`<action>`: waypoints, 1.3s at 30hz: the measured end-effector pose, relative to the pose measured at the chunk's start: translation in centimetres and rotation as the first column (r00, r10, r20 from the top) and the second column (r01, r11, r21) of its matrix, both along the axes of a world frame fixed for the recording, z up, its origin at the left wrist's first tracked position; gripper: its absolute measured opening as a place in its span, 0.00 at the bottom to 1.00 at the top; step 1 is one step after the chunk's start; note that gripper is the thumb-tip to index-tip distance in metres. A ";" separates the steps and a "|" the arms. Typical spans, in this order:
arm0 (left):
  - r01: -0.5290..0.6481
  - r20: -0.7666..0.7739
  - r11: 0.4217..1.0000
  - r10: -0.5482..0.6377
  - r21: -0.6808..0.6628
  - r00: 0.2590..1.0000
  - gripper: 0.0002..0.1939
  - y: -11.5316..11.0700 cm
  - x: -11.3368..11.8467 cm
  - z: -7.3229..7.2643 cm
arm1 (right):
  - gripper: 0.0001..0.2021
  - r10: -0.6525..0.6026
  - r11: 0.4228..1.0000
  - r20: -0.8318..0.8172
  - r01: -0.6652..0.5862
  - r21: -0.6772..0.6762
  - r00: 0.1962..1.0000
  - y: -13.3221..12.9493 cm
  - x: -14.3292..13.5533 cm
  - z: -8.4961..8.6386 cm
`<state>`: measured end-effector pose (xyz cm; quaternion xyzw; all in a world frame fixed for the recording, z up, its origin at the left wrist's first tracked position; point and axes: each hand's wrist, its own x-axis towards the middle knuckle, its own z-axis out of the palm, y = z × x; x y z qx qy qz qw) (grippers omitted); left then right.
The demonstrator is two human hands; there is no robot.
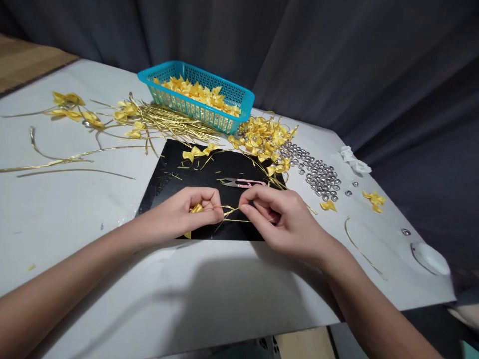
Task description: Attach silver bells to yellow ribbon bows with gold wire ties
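My left hand [200,209] is closed in a pinch around a yellow ribbon bow [196,208], most of which its fingers hide. From that bow a gold cord [231,211] crosses the short gap to my right hand [267,212], whose thumb and forefinger pinch it. Both hands are just above the near part of a black mat [168,172]. Beyond my fingers, pink-handled thread snips [243,183] lie on the mat with small cord clippings around them. A pair of yellow bows [198,152] rests at the mat's far edge.
A turquoise basket [194,107] of yellow bows stands at the back, beside a bundle of gold cords [174,122]. Right of it are a heap of bows [264,134] and silver heart-shaped beads [322,177]. Loose cords [75,173] lie left; a white mouse [430,258] sits far right.
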<state>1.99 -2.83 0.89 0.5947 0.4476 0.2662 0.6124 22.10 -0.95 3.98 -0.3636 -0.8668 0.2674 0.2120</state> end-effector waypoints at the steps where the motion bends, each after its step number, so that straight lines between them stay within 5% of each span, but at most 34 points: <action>1: 0.001 0.000 1.000 -0.001 -0.001 1.000 0.13 0.0 0.0 0.0 | 0.05 0.002 1.000 -0.006 -0.002 0.004 1.000 0.0 0.0 0.0; 39: -0.014 0.030 1.000 0.013 0.017 0.999 0.11 0.2 0.0 0.0 | 0.06 0.007 1.000 0.005 -0.007 -0.019 1.000 0.3 0.2 -0.2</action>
